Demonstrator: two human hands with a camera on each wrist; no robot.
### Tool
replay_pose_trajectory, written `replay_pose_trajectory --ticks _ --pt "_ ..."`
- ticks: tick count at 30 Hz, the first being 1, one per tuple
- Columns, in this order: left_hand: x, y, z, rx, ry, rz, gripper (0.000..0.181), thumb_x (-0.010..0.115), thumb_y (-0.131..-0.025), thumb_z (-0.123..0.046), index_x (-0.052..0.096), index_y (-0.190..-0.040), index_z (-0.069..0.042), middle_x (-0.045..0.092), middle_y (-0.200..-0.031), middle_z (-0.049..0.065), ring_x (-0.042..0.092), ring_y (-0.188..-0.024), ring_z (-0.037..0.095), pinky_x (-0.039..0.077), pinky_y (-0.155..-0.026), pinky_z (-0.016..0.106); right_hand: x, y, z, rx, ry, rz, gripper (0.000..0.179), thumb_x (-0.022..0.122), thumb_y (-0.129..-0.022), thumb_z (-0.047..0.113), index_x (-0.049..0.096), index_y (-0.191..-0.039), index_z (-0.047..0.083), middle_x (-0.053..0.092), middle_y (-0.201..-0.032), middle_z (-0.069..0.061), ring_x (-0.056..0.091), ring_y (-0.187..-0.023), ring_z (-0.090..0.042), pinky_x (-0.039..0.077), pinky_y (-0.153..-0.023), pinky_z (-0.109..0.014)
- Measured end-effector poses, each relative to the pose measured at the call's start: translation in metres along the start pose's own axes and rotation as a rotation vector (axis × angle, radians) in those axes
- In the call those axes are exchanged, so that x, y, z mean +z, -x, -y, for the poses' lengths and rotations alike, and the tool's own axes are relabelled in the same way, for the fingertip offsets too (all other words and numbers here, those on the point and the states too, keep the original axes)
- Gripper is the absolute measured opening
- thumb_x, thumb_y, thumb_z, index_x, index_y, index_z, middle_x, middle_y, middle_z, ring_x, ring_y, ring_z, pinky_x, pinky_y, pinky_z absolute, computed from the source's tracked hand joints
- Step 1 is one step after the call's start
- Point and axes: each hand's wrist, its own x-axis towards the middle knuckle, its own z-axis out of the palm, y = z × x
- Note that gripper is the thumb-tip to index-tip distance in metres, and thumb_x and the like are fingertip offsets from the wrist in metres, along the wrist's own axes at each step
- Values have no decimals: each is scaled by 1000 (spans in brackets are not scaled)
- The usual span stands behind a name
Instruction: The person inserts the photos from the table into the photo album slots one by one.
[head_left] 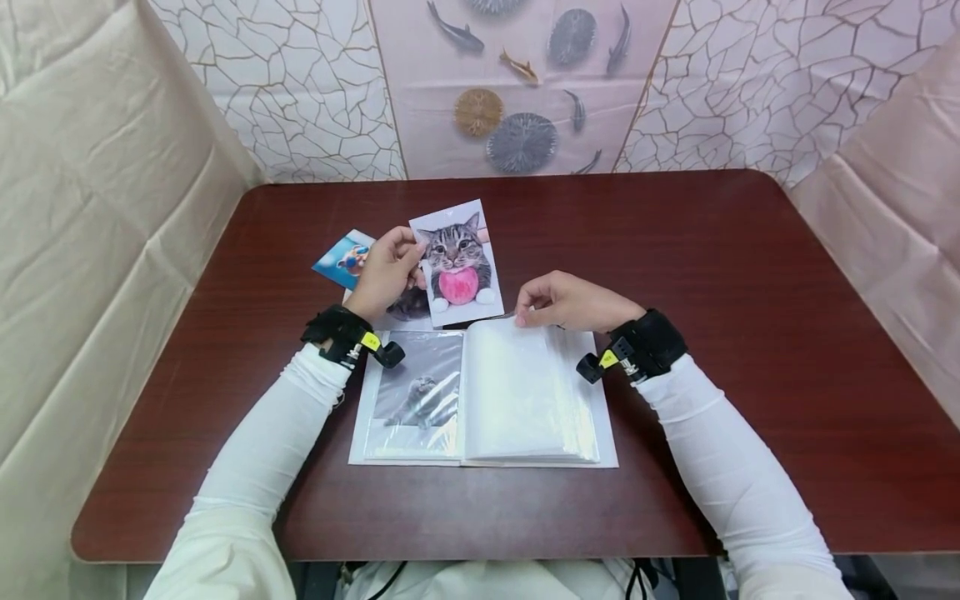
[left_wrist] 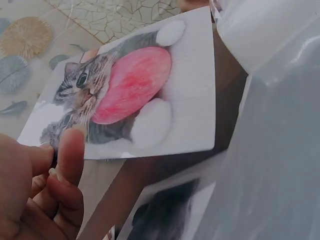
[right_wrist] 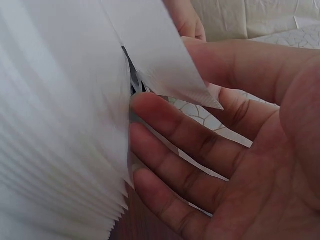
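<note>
My left hand [head_left: 388, 271] pinches the edge of a photo [head_left: 480, 283] of a tabby cat with a pink heart, held up just beyond the photo album [head_left: 607, 433]. In the left wrist view, thumb and fingers grip this cat photo [left_wrist: 190, 120] near one corner. The album lies spread on the table, a greyish photo [head_left: 420, 392] in its left sleeve. My right hand [head_left: 570, 302] holds the top edge of the clear album page [head_left: 525, 392] on the right side. Up close, the right wrist view shows the page corner [right_wrist: 170, 60] between thumb and fingers, its pocket mouth slightly parted.
A blue photo [head_left: 337, 258] and another dark-and-white photo [head_left: 405, 323] lie on the brown table [head_left: 712, 267] behind the album, partly covered by the left hand. Pale cloth [head_left: 97, 250] hangs at both sides, and a patterned backdrop [head_left: 300, 83] stands behind.
</note>
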Motion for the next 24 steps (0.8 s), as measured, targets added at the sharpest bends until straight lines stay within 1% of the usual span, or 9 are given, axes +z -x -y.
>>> replay_pose_trajectory --ticks 4,10,14,16,18,21,24 --pt "8 -2 -2 28 26 -17 10 54 -105 -17 54 -106 -6 65 -75 -6 60 -51 8 44 -51 20 -1 -1 1 -1 -13 -8 5 69 -96 11 73 -95 8 67 -88 -5 52 -83 -23 39 -69 -29" --pt "20 -3 -5 21 48 -16 9 55 -105 -16 56 -107 -7 64 -77 -4 58 -51 10 43 -52 21 0 0 4 6 -34 -21 6 70 -96 12 70 -91 9 62 -81 -3 49 -76 -21 34 -64 -28" --pt "23 -2 -5 20 42 -20 10 54 -105 -16 57 -108 -7 63 -76 -4 58 -51 9 43 -52 21 0 0 6 34 -29 -46 8 71 -95 13 69 -89 9 62 -77 -4 47 -73 -20 33 -62 -28" --pt "25 -2 -5 14 54 -27 10 55 -105 -17 57 -108 -7 63 -76 -4 58 -51 9 44 -52 21 -1 0 7 53 -36 -59 9 73 -94 13 67 -90 7 60 -72 -6 44 -67 -18 31 -60 -28" --pt "26 -1 -5 3 64 -28 10 55 -105 -17 57 -108 -8 63 -76 -4 58 -52 9 44 -52 21 -1 0 7 79 -52 -74 14 75 -92 12 63 -94 5 61 -70 -6 43 -64 -16 30 -58 -28" --pt "28 -1 -6 -9 79 -25 10 55 -105 -18 57 -108 -8 64 -76 -4 58 -52 9 44 -53 21 -2 0 7 119 -94 -90 27 77 -90 11 54 -101 4 62 -69 -6 40 -60 -14 29 -56 -28" --pt "30 0 -8 -8 90 -17 10 55 -105 -18 57 -108 -9 64 -76 -4 58 -53 9 44 -53 21 -3 1 8 141 -127 -97 36 78 -89 10 48 -107 4 65 -72 -4 44 -64 -15 30 -57 -29"
